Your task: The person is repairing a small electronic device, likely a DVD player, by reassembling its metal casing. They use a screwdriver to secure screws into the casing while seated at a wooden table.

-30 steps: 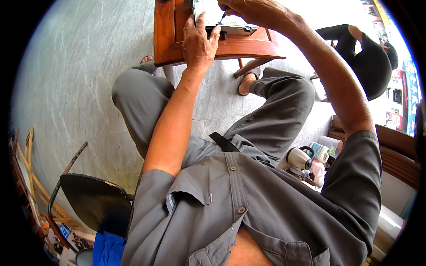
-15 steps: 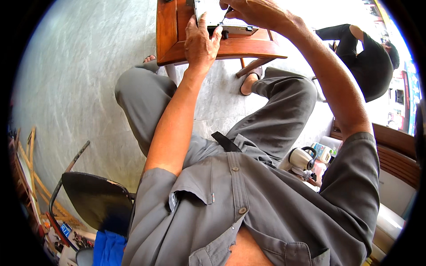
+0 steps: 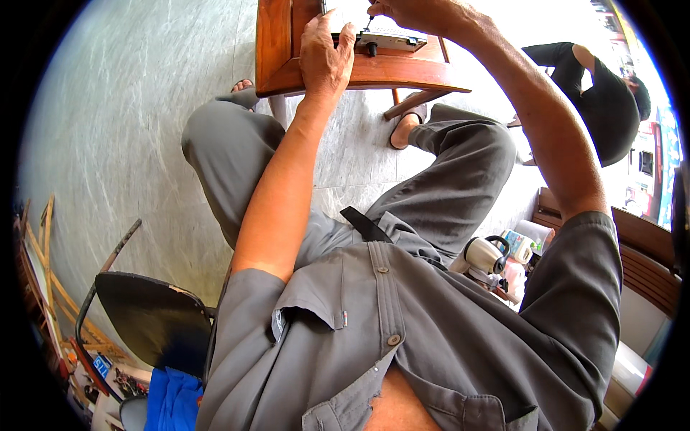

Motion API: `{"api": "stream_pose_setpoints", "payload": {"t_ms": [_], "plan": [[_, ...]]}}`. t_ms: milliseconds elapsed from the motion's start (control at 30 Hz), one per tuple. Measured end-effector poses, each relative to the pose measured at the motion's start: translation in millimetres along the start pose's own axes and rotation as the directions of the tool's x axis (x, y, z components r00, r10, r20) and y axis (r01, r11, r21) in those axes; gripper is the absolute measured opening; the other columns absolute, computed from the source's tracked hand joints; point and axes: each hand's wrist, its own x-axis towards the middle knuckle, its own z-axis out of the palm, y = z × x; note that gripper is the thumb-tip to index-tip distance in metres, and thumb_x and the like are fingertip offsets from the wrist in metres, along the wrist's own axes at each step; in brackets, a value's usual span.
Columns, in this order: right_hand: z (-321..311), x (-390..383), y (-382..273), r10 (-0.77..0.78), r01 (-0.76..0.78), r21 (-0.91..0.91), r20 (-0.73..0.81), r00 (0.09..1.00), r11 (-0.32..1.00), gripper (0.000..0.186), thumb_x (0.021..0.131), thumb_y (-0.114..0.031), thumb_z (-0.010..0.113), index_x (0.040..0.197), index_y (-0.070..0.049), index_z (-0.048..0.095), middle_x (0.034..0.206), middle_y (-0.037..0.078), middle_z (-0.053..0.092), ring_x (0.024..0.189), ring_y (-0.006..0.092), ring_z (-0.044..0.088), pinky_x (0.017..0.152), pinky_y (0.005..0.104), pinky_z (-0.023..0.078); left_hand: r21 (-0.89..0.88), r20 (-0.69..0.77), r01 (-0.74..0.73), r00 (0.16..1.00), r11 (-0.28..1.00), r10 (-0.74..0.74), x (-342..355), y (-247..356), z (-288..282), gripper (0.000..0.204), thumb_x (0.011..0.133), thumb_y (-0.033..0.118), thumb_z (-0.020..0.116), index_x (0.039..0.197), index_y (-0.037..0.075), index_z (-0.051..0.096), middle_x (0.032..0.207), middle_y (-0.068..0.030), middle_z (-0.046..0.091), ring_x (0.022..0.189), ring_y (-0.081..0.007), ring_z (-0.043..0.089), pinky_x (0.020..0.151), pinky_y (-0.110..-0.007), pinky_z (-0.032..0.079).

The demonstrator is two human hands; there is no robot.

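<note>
A flat metal-cased electronic unit with a black knob on its near side lies on a wooden stool at the top of the view. My left hand curls round the unit's near left corner, thumb and fingers gripping its edge. Above the unit, my right hand pinches a thin dark tool that looks like a screwdriver. Its tip points down at the unit's top near the front edge; whether it touches a screw is too small to tell. The picture's upper edge cuts off part of the unit.
A person in black sits bent over at the right. Beside my right side stand a pale kettle and several bottles. A black chair with a blue cloth is at the lower left, near wooden strips.
My right hand has shifted slightly up and right with the tool. My left hand has moved a little farther up along the unit. The whole view has shifted slightly.
</note>
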Motion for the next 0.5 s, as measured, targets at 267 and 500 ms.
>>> {"api": "stream_pose_setpoints", "payload": {"t_ms": [267, 500], "plan": [[16.2, -2.2, 3.7, 0.206, -0.204, 0.037, -0.032, 0.978, 0.978, 0.027, 0.093, -0.029, 0.070, 0.089, -0.003, 0.067, 0.078, 0.021, 0.069, 0.077, 0.0399, 0.070, 0.066, 0.0516, 0.052, 0.000, 0.028, -0.057, 0.998, 0.998, 0.057, 8.9, -7.7, -8.9, 0.034, 0.096, 0.026, 0.071, 0.123, 0.004, 0.070, 0.120, -0.0184, 0.071, 0.112, -0.0352, 0.067, 0.099, -0.044, 0.053], [-3.1, -0.2, 13.5, -0.227, 0.228, -0.126, 0.020, 0.974, 0.966, 0.015, 0.094, -0.015, 0.064, 0.083, -0.005, 0.062, 0.082, 0.013, 0.065, 0.077, 0.0316, 0.069, 0.065, 0.0451, 0.054, -0.260, 0.098, 0.158, 0.986, 0.953, -0.137, 16.0, -23.5, -16.0, 0.034, 0.100, 0.024, 0.068, 0.124, 0.001, 0.070, 0.114, -0.0159, 0.075, 0.105, -0.0264, 0.072, 0.093, -0.037, 0.056]]}}
